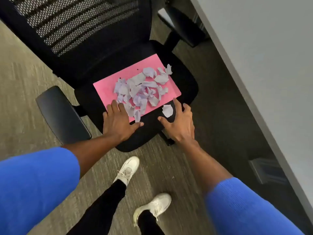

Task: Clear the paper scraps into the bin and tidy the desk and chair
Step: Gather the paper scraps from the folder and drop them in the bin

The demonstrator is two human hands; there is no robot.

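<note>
Barely begun, scraps not yet binned
Both my left hand (pixel 118 122) and right hand (pixel 179 124) are spread open, holding nothing; paper scraps (pixel 142 89) sit heaped on the pink folder (pixel 105 89) on the chair (pixel 149 133) seat, no bin visible

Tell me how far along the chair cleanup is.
Done: most paper scraps sit piled on the pink folder on the chair seat. In hand: the left hand presses the folder's near corner; the right hand, open, reaches by one stray scrap on the seat. Left: gather it and bin everything; no bin is in view.
</note>
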